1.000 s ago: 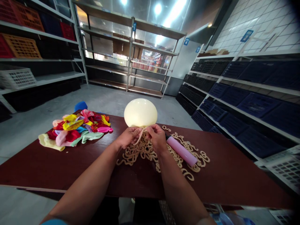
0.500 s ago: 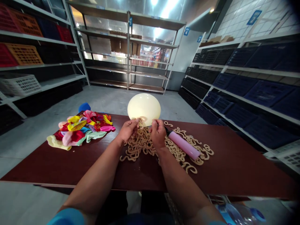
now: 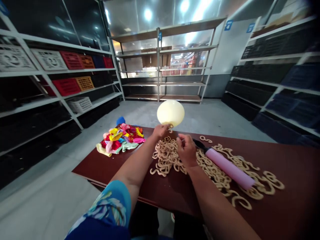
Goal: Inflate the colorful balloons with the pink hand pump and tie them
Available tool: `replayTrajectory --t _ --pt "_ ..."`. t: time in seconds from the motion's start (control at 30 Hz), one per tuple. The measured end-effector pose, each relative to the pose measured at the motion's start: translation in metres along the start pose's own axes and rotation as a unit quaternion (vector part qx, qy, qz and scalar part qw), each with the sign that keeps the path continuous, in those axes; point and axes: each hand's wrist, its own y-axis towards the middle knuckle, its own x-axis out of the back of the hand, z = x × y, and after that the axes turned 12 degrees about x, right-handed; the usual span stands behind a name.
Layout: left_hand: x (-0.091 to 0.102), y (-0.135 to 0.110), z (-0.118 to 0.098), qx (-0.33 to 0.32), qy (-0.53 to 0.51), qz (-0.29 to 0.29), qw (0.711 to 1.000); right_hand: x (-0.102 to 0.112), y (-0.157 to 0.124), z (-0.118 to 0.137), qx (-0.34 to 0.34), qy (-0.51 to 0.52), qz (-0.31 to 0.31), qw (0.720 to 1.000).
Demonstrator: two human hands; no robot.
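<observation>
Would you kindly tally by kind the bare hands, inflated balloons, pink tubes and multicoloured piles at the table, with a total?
Bare hands (left hand, right hand): 2
Inflated cream balloon: 1
Pink tube with black end: 1
Multicoloured pile of limp pieces: 1
Total: 5
Tan curls are too tangled to count.

Shelving racks (image 3: 158,66) and plastic crates (image 3: 71,60) show a storeroom.

The one camera sits on the wearer's head, facing forward and down across the surface (image 3: 172,190), with the left hand (image 3: 160,130) and right hand (image 3: 187,149) fairly near, mid-view, and the metal shelving rack (image 3: 158,66) well beyond, seen nearly head-on.
</observation>
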Motion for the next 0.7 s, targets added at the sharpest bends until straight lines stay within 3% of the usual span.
replayTrajectory --t 0.13,0.3,0.47,0.7 --pt "0.007 0.005 0.01 0.035 0.161 -0.041 0.985 -0.002 -0.001 -0.002 0.019 -0.006 0.006 1.0" --pt "0.042 -0.006 0.039 0.05 0.309 -0.074 0.947 -0.003 -0.004 -0.001 0.027 0.0 0.022 0.999" --pt "0.075 -0.02 0.065 0.074 0.347 -0.066 0.933 -0.003 -0.005 0.002 0.015 0.001 0.042 0.999" --pt "0.076 -0.041 0.08 0.078 0.346 -0.06 0.933 -0.002 -0.004 0.003 0.023 0.009 0.051 0.998"
